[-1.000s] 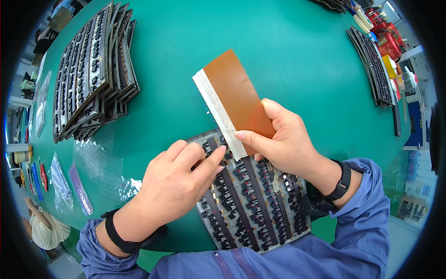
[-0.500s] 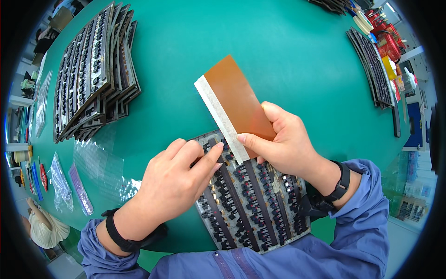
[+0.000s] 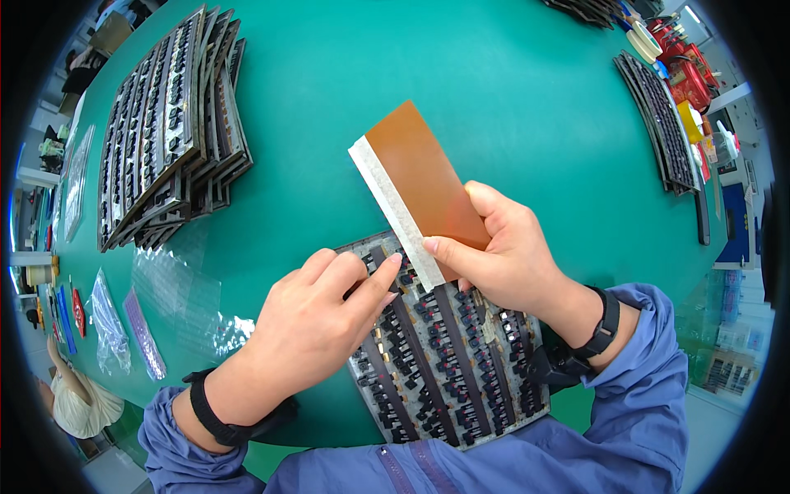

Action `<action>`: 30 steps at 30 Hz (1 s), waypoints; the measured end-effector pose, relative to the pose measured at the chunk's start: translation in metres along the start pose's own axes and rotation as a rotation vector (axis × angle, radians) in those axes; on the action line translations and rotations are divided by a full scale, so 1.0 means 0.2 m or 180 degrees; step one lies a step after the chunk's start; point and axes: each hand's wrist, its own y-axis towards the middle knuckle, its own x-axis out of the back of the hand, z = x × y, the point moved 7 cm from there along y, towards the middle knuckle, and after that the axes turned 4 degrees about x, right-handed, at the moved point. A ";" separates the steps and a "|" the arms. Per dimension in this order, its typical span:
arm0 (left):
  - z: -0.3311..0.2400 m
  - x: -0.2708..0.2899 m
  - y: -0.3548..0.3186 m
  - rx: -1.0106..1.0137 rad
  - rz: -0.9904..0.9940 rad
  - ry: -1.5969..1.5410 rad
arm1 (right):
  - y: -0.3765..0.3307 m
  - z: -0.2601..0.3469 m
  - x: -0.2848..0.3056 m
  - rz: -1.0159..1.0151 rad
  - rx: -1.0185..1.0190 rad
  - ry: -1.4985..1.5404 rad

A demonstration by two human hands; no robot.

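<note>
My right hand [image 3: 502, 251] grips a flat orange-brown rectangular sheet [image 3: 424, 173] with a whitish strip along its left edge, thumb on top. The sheet is tilted above the far part of a tray-like panel [image 3: 444, 370] bearing rows of small black parts between dark bars. Over the panel's far left part, my left hand [image 3: 329, 300] has its index finger and thumb pointing toward the white strip, close together, with the other fingers curled. Whatever lies between those fingertips is too small or hidden to name. The panel's near edge rests against my clothing.
A tall stack of similar panels [image 3: 156, 132] stands at the far left, and another stack [image 3: 658, 123] at the right. Clear plastic sheeting [image 3: 185, 288], a purple strip [image 3: 144, 333] and a red tool [image 3: 78, 311] lie left. Red containers [image 3: 690, 81] stand far right.
My left hand has shifted slightly to the right, its index fingertip nearer the white strip. The sheet in my right hand has moved a little to the right.
</note>
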 end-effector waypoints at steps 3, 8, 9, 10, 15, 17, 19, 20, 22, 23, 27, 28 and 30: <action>-0.01 -0.01 0.00 -0.0007 0.0058 0.0053 | 0.00 -0.01 0.00 0.0021 -0.0063 -0.0002; -0.01 -0.01 -0.01 -0.0011 0.0062 0.0010 | 0.00 0.00 0.00 -0.0039 0.0066 0.0018; 0.00 -0.01 -0.01 -0.0011 0.0063 0.0011 | 0.00 0.00 0.00 -0.0026 0.0094 0.0007; 0.00 -0.01 -0.01 0.0003 0.0015 -0.0010 | 0.00 0.00 0.00 -0.0014 0.0121 -0.0004; 0.00 0.00 -0.01 0.0011 -0.0030 -0.0076 | 0.00 0.00 0.00 0.0009 0.0046 -0.0064; -0.01 0.00 -0.01 -0.0006 -0.0025 -0.0071 | 0.00 -0.01 0.00 -0.0020 0.0040 -0.0061; 0.00 0.00 -0.01 -0.0006 -0.0011 -0.0056 | 0.00 -0.01 0.00 -0.0069 0.0173 -0.0125; 0.00 0.00 -0.01 -0.0004 0.0002 -0.0040 | 0.00 -0.01 0.00 -0.0071 0.0171 -0.0124; 0.00 -0.01 0.00 0.0010 0.0021 -0.0044 | 0.01 -0.01 0.00 -0.0043 0.0123 -0.0179; 0.00 -0.01 0.00 0.0023 0.0039 -0.0046 | 0.01 -0.01 0.00 -0.0044 0.0120 -0.0178; -0.01 0.00 0.01 0.0051 0.0091 0.0016 | 0.02 0.01 0.00 -0.0006 0.0172 -0.0285; 0.00 0.00 0.02 0.0068 0.0120 0.0034 | 0.02 0.01 0.00 0.0016 0.0202 -0.0330; -0.01 0.00 0.02 0.0083 0.0148 0.0059 | 0.01 0.01 0.00 0.0006 0.0097 -0.0070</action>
